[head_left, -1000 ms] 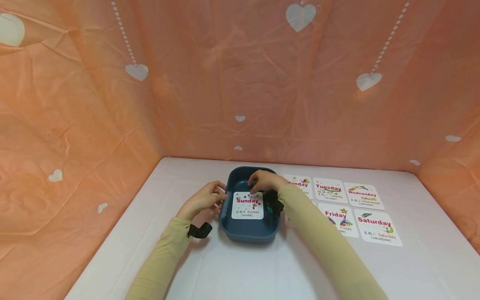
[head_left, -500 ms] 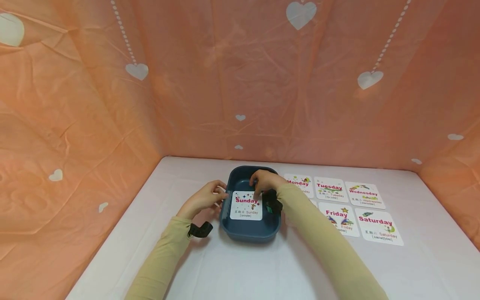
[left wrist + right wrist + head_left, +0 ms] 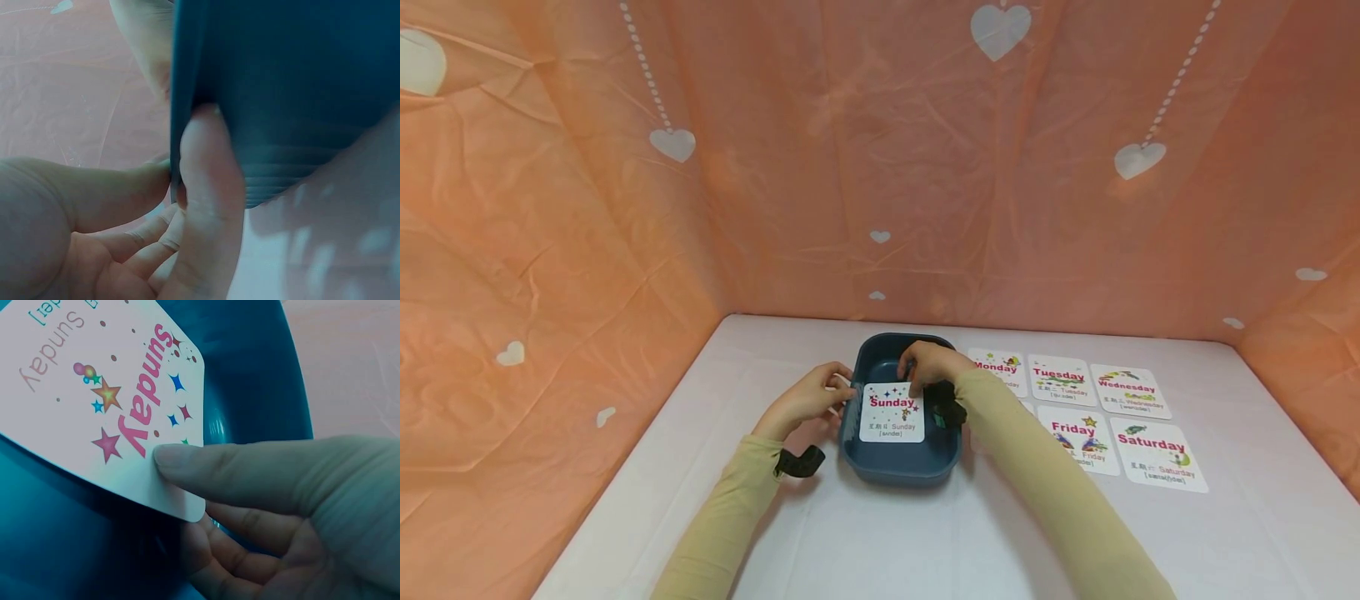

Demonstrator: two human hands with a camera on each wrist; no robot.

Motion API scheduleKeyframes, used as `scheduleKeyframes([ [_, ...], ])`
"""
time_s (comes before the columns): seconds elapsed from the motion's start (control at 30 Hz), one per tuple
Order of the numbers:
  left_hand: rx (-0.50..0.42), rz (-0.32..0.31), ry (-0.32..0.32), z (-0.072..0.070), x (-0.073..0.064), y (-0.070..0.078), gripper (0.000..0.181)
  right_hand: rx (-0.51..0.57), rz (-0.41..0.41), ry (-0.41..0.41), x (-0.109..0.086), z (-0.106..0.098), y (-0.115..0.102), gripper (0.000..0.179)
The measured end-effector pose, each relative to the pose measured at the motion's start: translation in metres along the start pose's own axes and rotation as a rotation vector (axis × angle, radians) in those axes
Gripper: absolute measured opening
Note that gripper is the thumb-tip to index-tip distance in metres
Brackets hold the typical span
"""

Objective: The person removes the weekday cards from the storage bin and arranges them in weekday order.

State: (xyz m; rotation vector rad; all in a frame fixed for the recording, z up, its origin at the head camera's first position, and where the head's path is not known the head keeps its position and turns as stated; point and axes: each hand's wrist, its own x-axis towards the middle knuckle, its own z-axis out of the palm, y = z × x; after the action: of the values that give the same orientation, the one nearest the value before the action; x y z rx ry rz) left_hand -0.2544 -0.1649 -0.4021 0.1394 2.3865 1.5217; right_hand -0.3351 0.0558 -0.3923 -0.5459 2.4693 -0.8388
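Note:
A dark blue plastic box (image 3: 895, 468) stands on the white table, its open top facing up. My left hand (image 3: 805, 397) pinches its left rim; in the left wrist view the thumb is on one side of the wall (image 3: 294, 75) and a finger on the other. Inside the box is a white Sunday flashcard (image 3: 889, 419) with stars and rounded corners. My right hand (image 3: 931, 364) reaches in over the right rim and pinches the card's upper right corner, thumb on the printed face and fingers beneath, as the right wrist view shows.
Right of the box lie the Monday card (image 3: 997, 372), Tuesday card (image 3: 1062, 382), Wednesday card (image 3: 1129, 392), Friday card (image 3: 1078, 439) and Saturday card (image 3: 1159, 456) in two rows. The right forearm partly covers this group. An orange cloth (image 3: 880, 167) with hearts hangs behind.
My right thumb has come down onto the Sunday card's corner and the hand now pinches it. The card has shifted slightly left. My left hand has stayed at the box's rim.

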Motion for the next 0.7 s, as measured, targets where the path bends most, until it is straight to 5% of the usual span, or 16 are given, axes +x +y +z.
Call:
scheduleKeyframes([
  [0.33, 0.003, 0.012, -0.007, 0.001, 0.0, 0.002, 0.027, -0.086, -0.075, 0.015, -0.004, -0.005, -0.001, 0.028],
  [0.7, -0.003, 0.04, -0.005, 0.0, 0.001, -0.002, 0.025, 0.032, -0.178, 0.021, -0.023, -0.012, -0.002, 0.022],
])
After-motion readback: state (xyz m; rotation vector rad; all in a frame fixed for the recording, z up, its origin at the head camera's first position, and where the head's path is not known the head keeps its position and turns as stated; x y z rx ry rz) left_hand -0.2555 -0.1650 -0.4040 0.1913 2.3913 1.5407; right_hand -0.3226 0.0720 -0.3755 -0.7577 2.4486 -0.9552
